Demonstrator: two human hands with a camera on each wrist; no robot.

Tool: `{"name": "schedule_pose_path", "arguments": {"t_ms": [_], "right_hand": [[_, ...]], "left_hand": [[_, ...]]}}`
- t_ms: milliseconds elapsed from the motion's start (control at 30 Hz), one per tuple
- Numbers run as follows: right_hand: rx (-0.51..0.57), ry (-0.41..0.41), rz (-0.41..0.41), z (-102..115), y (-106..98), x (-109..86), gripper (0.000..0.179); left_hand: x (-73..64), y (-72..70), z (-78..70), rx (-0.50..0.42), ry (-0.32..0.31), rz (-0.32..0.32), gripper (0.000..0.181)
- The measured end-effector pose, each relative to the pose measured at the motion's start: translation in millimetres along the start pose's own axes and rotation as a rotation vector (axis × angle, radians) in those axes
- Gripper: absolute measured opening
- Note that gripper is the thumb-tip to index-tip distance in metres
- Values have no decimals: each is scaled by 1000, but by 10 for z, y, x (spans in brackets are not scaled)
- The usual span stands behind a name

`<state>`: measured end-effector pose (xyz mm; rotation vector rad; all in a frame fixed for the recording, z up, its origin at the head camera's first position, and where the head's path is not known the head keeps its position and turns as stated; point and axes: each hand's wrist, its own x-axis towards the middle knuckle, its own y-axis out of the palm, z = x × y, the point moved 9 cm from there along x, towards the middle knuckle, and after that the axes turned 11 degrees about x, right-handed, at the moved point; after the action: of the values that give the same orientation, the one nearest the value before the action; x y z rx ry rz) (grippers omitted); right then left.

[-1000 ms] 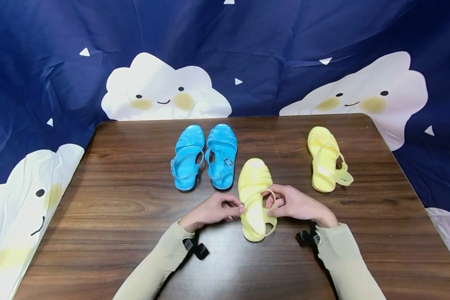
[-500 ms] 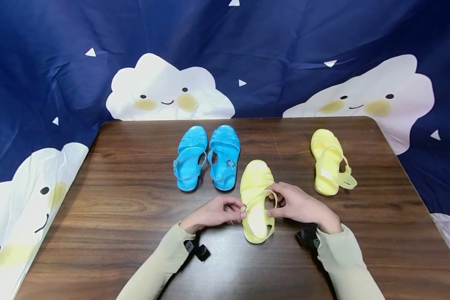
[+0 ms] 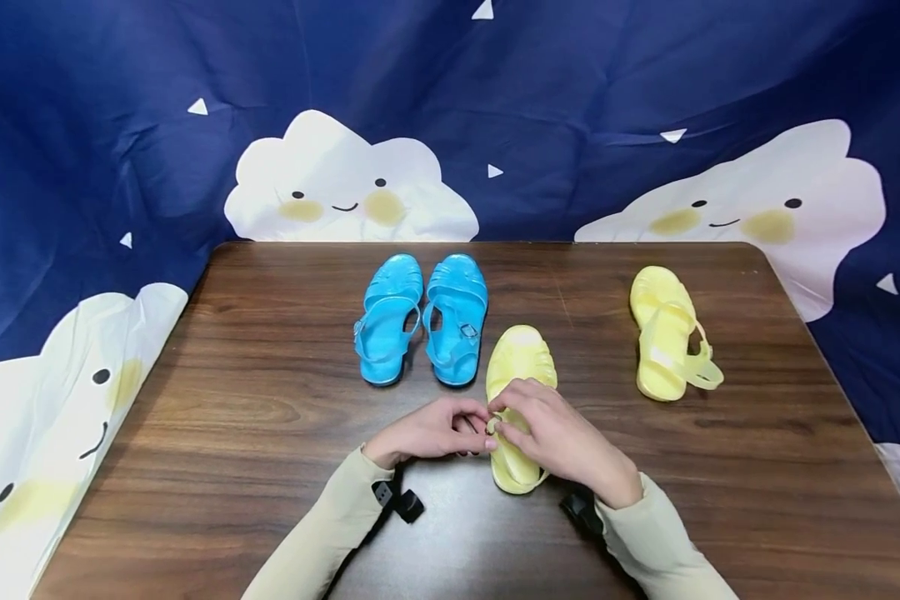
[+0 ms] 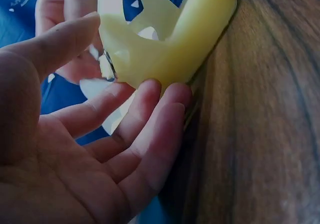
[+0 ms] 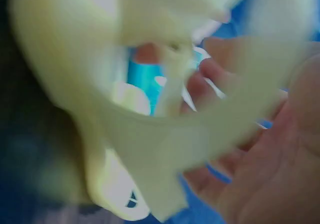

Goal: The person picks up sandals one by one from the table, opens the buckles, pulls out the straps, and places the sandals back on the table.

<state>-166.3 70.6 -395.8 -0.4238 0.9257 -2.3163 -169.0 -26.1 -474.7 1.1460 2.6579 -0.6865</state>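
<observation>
A yellow sandal (image 3: 522,354) lies toe away on the table, between both hands. My left hand (image 3: 437,429) holds its left side beside the metal buckle (image 4: 106,67); in the left wrist view the thumb lies above and the fingertips touch the side below. Reaching across the sandal from the right, my right hand (image 3: 562,437) pinches the strap end at the buckle and covers much of the heel part. The ankle strap (image 5: 165,144) curves large and blurred through the right wrist view. Whether the strap end is through the buckle I cannot tell.
Two blue sandals, one left (image 3: 390,321) and one right (image 3: 457,325), stand side by side behind the hands. Another yellow sandal (image 3: 660,333) lies at the right, strap hanging loose. The wooden table (image 3: 270,358) ends at a blue cloth (image 3: 540,92) with clouds.
My right hand has moved left over the sandal, from its right side to the buckle side, bringing the strap across. The left hand stays at the buckle. The head view has shifted slightly.
</observation>
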Motion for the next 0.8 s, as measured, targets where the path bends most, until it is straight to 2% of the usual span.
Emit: {"name": "schedule_pose_path", "arguments": {"t_ms": [100, 200, 433, 800], "right_hand": [[-20, 21, 37, -48, 76, -13, 12], [7, 51, 74, -94, 98, -27, 15], [32, 57, 143, -110, 119, -29, 15], [-40, -22, 122, -70, 73, -26, 8]], "left_hand": [[8, 15, -2, 30, 11, -7, 24], [18, 17, -12, 45, 15, -25, 23], [-2, 7, -9, 27, -1, -52, 27], [32, 17, -19, 41, 2, -72, 29]]}}
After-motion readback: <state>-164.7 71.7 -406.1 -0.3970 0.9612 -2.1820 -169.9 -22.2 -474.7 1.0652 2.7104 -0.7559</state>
